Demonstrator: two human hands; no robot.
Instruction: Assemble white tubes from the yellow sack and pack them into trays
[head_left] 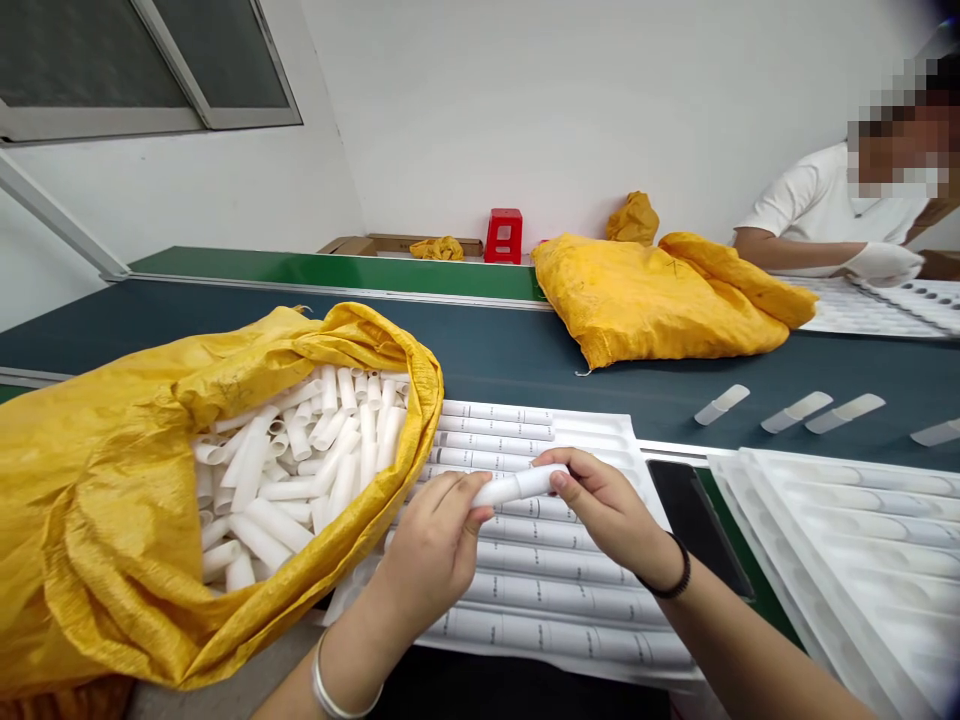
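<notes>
Slippage of the tube point(521, 487) could be caused by a slackened or uneven pinch, since it is gripped above the tray point(598, 426) by left fingers point(456, 497) and right fingers point(579, 493).

Overall light: bright, even, source out of view
Green strip point(337, 272): soft pale sheen along its surface
Yellow sack point(112, 520): gentle shadows in the folds
White tubes point(345, 400): pale, low contrast, grey shadows between them
Hands point(431, 540): fairly sharp
Printed marks point(541, 636): too small to read
Trays at right point(832, 540): hazy, stretched toward the edge
Co-worker's head point(900, 135): pixelated
Frame: wide-angle, upper right corner darkened
</notes>
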